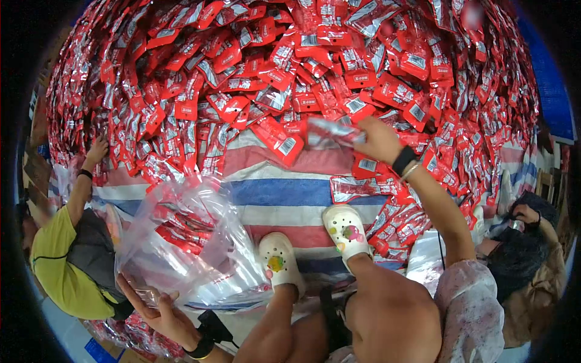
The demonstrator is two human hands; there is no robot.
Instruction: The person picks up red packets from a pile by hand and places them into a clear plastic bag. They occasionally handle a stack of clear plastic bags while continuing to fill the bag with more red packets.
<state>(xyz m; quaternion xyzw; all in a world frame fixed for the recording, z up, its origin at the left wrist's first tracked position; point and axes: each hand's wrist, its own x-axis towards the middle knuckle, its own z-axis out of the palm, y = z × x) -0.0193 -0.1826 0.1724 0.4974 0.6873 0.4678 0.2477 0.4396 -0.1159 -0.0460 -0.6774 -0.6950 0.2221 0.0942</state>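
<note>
My right hand (pixel 378 140) is closed on one end of a red and silver snack packet (pixel 333 132), blurred by motion, just above the near edge of a large heap of similar red packets (pixel 302 66). At the lower left is my left hand (pixel 158 311), its fingers stretched out and its thumb apart. It rests against the rim of a clear plastic bag (pixel 212 272). Several red packets (pixel 184 227) lie inside this bag, which stands with its mouth toward me.
Striped red, white and blue sheeting (pixel 278 190) lies under the heap and my clog-covered feet (pixel 281 260). A person in a yellow top (pixel 54 266) reaches into the heap at left. Another person (pixel 523 260) sits at right. Loose packets (pixel 399 227) lie beside my right foot.
</note>
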